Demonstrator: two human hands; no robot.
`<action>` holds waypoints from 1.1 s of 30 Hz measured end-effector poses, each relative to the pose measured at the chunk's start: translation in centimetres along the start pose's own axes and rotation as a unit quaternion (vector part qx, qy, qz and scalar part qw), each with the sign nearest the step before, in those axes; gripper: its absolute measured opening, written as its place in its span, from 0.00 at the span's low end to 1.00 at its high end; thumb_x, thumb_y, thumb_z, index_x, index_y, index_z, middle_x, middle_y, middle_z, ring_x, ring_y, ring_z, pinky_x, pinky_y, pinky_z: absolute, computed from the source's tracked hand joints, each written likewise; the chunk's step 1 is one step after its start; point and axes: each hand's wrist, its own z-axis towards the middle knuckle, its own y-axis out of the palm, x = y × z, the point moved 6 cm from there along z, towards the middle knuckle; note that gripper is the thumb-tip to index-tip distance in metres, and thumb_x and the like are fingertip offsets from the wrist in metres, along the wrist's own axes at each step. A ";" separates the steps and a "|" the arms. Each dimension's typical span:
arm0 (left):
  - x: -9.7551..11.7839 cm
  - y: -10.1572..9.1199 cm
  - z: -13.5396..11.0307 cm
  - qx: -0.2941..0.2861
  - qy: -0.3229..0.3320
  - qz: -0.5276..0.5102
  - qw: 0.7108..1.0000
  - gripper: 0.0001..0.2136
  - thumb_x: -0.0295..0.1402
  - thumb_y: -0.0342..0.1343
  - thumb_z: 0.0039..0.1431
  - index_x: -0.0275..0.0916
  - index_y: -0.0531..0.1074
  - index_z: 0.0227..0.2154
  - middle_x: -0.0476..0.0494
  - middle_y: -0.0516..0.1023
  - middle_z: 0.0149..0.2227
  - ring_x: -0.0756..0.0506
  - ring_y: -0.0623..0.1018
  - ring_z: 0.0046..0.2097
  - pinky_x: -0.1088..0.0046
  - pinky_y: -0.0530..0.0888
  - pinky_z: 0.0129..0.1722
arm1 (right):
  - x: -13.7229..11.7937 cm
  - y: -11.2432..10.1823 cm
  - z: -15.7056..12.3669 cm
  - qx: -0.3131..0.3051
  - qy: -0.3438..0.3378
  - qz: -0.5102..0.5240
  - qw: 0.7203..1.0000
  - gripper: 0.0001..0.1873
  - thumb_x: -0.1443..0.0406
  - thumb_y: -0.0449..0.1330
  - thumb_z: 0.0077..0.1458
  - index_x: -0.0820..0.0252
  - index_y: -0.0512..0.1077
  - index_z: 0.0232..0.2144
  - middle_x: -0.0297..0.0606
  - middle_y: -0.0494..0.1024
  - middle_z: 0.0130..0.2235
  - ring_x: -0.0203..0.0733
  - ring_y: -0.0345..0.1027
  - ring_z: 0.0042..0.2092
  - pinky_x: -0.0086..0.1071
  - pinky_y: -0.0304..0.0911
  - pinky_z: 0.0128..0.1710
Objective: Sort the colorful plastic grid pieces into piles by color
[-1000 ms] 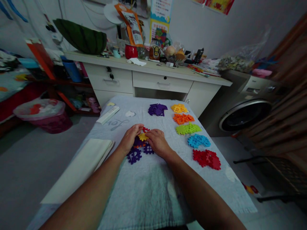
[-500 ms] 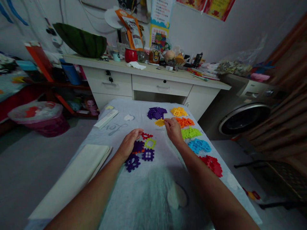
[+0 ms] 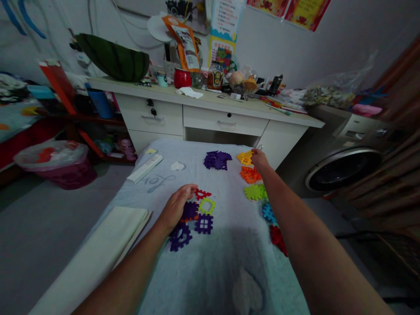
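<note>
My left hand (image 3: 179, 204) rests at the left side of a small group of interlocking plastic tiles, its fingers stretched out. A red tile (image 3: 202, 194) lies by its fingertips, with a lime-green frame tile (image 3: 207, 205) beside it. Close to the palm are a dark purple tile (image 3: 189, 211), a purple window tile (image 3: 204, 223) and another purple one (image 3: 180, 236). My right hand (image 3: 260, 159) reaches to the yellow tile pile (image 3: 244, 158), fingertips pinched on a yellow tile at its right edge; the fingers partly hide it.
A purple pile (image 3: 217, 160) lies at the far middle. Down the right side run orange (image 3: 250, 175), lime-green (image 3: 255, 192), blue (image 3: 268, 213) and red (image 3: 278, 239) piles, partly behind my forearm. A white box (image 3: 145, 168) and a folded cream cloth (image 3: 121, 227) lie left. Behind stands a white desk (image 3: 197, 117).
My right hand has moved right, from beside the purple pile to the yellow pile, carrying a yellow tile. My left hand stays by the tile group. The view has shifted slightly.
</note>
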 end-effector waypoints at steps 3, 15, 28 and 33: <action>-0.1 -0.1 0.0 -0.004 -0.004 0.004 1.000 0.27 0.56 0.49 0.60 0.37 0.76 0.45 0.37 0.78 0.49 0.38 0.75 0.54 0.56 0.68 0.58 | 0.6 0.5 0.9 -0.012 0.036 0.008 0.999 0.32 0.75 0.51 0.45 0.65 0.66 0.55 0.47 0.76 0.44 0.37 0.69 0.32 0.29 0.66 0.30; -0.4 -0.1 0.2 0.004 -0.010 -0.015 1.000 0.28 0.58 0.51 0.57 0.37 0.76 0.44 0.37 0.78 0.50 0.37 0.75 0.54 0.55 0.69 0.58 | 1.4 0.7 2.4 -0.027 0.070 -0.046 0.996 0.33 0.74 0.55 0.46 0.66 0.66 0.57 0.48 0.77 0.41 0.39 0.68 0.32 0.33 0.65 0.33; -0.4 -0.2 0.2 0.012 0.015 0.002 1.000 0.27 0.56 0.50 0.58 0.38 0.75 0.46 0.37 0.77 0.52 0.38 0.73 0.56 0.57 0.65 0.60 | -2.5 -0.9 -5.6 -0.065 -0.003 0.041 0.997 0.25 0.75 0.53 0.45 0.62 0.72 0.47 0.43 0.76 0.49 0.37 0.71 0.40 0.29 0.68 0.36; 0.0 -0.3 0.3 0.023 0.040 0.021 0.999 0.25 0.54 0.49 0.60 0.39 0.75 0.46 0.39 0.76 0.53 0.39 0.71 0.59 0.58 0.63 0.62 | -5.4 3.7 -14.5 -0.264 -0.136 0.040 0.954 0.18 0.72 0.55 0.50 0.60 0.74 0.44 0.39 0.79 0.41 0.38 0.72 0.40 0.33 0.67 0.41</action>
